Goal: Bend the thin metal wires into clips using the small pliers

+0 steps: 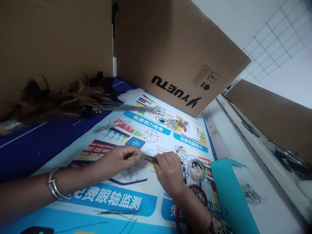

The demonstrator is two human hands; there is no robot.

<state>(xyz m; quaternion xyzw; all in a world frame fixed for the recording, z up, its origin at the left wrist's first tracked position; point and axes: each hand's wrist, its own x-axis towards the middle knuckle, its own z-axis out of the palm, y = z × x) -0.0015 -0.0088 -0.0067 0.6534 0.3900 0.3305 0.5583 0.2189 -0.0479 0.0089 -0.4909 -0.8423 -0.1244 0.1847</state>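
Note:
My right hand (170,172) is wrapped round a pair of slim dark pliers (150,158), whose narrow jaws point left. Thumb and fingers of my left hand (125,157) pinch together right at the pliers' tip; what they hold is too small to make out. Below the hands, thin dark wires (131,175) curl on the printed sheet. Beyond them lies a loose coil of fine wire (153,136). Straight cut wires (119,212) rest near the front edge.
Bundled wire stems (131,107) and brown feathers (78,94) lie at the back left. Cardboard boxes (170,42) wall the far side. To the right are a round dish (198,170), a red ring (206,196), dark rings and a teal box (231,191) beside tangled wire (251,193).

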